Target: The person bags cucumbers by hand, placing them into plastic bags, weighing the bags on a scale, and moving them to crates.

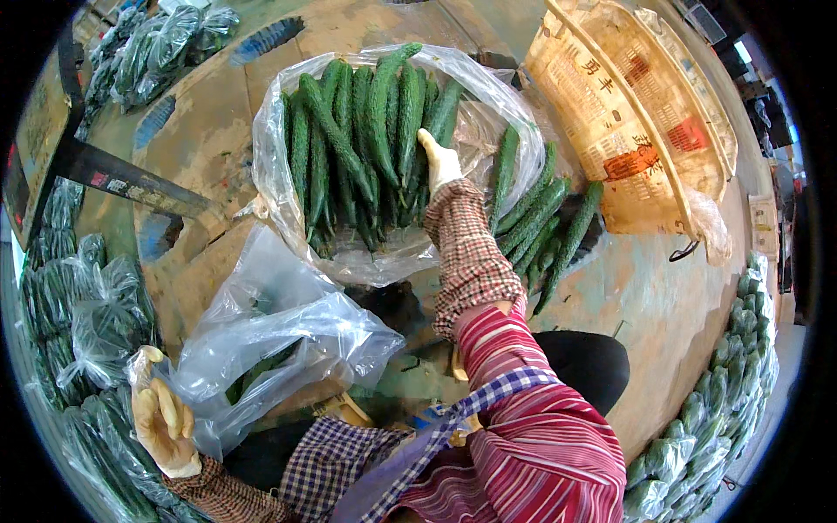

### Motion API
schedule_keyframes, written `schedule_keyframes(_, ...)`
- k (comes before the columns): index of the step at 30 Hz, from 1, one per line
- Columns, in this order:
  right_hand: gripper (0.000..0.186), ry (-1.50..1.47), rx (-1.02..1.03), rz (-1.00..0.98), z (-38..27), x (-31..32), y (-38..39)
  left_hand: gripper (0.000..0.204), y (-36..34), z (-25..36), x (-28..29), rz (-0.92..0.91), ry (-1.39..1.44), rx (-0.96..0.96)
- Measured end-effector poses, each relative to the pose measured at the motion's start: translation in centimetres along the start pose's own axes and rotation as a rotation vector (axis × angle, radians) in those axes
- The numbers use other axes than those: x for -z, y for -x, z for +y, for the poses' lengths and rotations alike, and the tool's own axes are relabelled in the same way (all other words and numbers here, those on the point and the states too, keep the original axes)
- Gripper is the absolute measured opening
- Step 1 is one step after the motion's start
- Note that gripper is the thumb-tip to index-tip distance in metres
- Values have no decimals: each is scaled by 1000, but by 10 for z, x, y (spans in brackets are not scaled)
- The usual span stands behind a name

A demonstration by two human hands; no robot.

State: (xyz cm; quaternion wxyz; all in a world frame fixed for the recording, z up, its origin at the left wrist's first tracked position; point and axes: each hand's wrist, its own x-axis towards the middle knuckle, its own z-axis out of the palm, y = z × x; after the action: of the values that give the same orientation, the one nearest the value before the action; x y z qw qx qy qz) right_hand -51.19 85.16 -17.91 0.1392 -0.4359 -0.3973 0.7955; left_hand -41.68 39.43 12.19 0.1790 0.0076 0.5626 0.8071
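My right hand [440,162], in a pale glove, reaches into a large clear plastic liner [401,268] spread open on the floor. Its thumb lies against the heap of long, bumpy green cucumbers [353,131]. It closes round a cucumber [447,112] at the heap's right side; most of its fingers are hidden. Low at the left, my gloved left hand [164,417] has its fingers curled at the edge of a clear plastic bag [279,327]. Inside this bag, dark green cucumbers [261,373] show dimly through the film.
Loose cucumbers [536,218] lie right of the liner. A yellowish plastic crate [628,131] stands at the far right. Bagged cucumbers are stacked at the left [78,305], back left [166,48] and right [719,392]. A dark metal bar [131,181] extends from a stand at left.
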Motion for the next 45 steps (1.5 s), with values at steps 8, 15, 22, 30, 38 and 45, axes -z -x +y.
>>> schedule_keyframes(8,34,-86,-67,-156,-25,31,36,46,-5,-4,8,81,-7,-15)
schedule_keyframes(15,79,-731,-13,-825,-28,42,181,44,9,10,18,-56,61,-34)
schedule_keyframes(22,81,-915,133,-1111,-78,36,251,46,22,12,32,-178,151,-117)
schedule_keyframes(30,89,-971,157,-1363,-95,-10,332,53,48,29,47,-244,369,-114)
schedule_keyframes(38,97,-767,155,-1410,-74,-69,387,53,68,38,56,-280,344,-206)
schedule_keyframes(45,87,-545,291,-1156,-72,-47,369,53,67,37,65,-303,425,-166)
